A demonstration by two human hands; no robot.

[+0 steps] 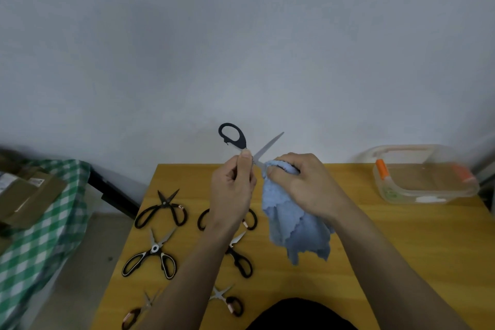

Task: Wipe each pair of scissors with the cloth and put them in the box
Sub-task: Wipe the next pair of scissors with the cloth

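Note:
My left hand grips black-handled scissors held open above the far edge of the table, one handle loop up and one blade pointing up to the right. My right hand holds a light blue cloth bunched around the lower part of the blades; the rest of the cloth hangs down. Several more scissors lie on the yellow table at the left, among them a black pair and a black-and-white pair. The clear plastic box with orange clips stands at the far right.
A green-and-white checked cloth covers a surface left of the table, with cardboard packets on it. A grey wall rises behind the table. Some scissors lie partly under my left forearm.

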